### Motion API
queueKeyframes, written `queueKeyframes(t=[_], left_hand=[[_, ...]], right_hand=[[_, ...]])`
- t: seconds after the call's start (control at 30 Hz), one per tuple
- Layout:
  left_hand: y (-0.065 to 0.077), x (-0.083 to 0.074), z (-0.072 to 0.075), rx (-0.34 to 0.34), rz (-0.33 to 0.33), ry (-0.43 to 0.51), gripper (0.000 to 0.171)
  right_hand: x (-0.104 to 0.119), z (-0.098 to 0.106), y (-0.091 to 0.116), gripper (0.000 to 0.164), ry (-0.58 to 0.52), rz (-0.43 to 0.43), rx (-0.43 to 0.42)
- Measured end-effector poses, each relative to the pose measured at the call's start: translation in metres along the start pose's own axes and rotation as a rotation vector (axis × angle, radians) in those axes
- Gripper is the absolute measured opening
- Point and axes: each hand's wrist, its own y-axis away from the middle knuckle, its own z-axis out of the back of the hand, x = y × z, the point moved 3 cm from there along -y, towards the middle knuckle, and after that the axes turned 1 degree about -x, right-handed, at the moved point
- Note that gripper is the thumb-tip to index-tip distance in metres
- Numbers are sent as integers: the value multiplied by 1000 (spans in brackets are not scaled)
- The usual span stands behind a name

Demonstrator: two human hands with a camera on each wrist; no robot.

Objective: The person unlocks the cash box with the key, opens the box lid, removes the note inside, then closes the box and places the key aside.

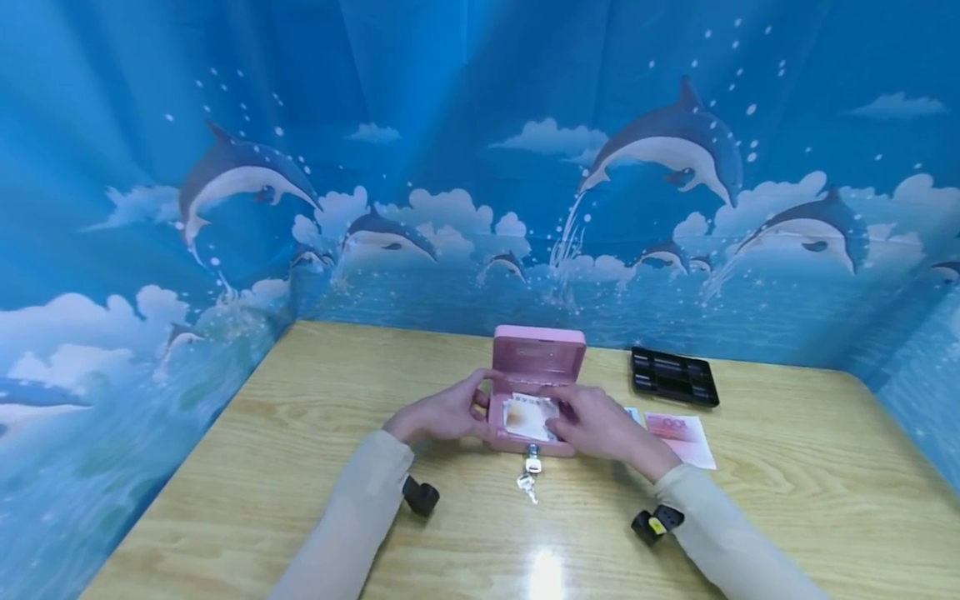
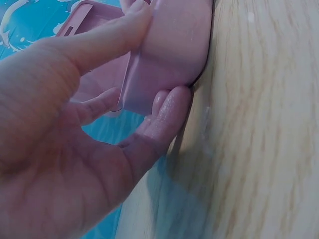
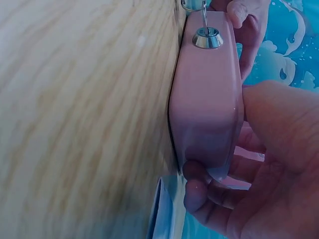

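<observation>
A pink metal cash box [image 1: 497,440] stands on the table with its lid [image 1: 540,354] raised. White printed paper notes [image 1: 528,417] lie inside it, the top one slightly askew. My left hand [image 1: 453,408] grips the box's left side, thumb at the rim and fingers against the outer wall. On the other side my right hand [image 1: 600,421] reaches over the rim, thumb and forefinger at the notes' right edges. Its lower fingers [image 3: 197,191] touch the box's outer wall. A key sits in the front lock [image 3: 208,37], and more keys [image 1: 527,483] hang from it.
A black compartment tray [image 1: 675,377] lies at the back right. Nearer, a red-and-white 100 note [image 1: 682,437] lies flat, with a bluish note [image 1: 633,413] partly hidden by my right hand. A dolphin-print curtain [image 1: 450,167] hangs behind the wooden table [image 1: 337,375].
</observation>
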Motion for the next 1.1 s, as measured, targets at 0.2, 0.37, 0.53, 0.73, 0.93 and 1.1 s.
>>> queueKeyframes(t=[0.2, 0.37, 0.53, 0.73, 0.93, 1.1], left_hand=[[-1, 0, 0, -6, 27, 18, 89], [-2, 0, -2, 1, 13, 26, 90], [-3, 1, -2, -4, 12, 24, 89], [-3, 1, -2, -9, 33, 62, 91], [-2, 1, -2, -22, 47, 50, 90], [-3, 1, -1, -32, 52, 22, 90]], right_hand=[[-2, -3, -2, 38, 7, -22, -16], [-2, -3, -5, 41, 1, -71, 1], [-1, -3, -7, 47, 2, -135, 42], [0, -2, -11, 47, 2, -148, 36], [0, -2, -9, 41, 6, -152, -7], [1, -2, -4, 32, 0, -142, -44]])
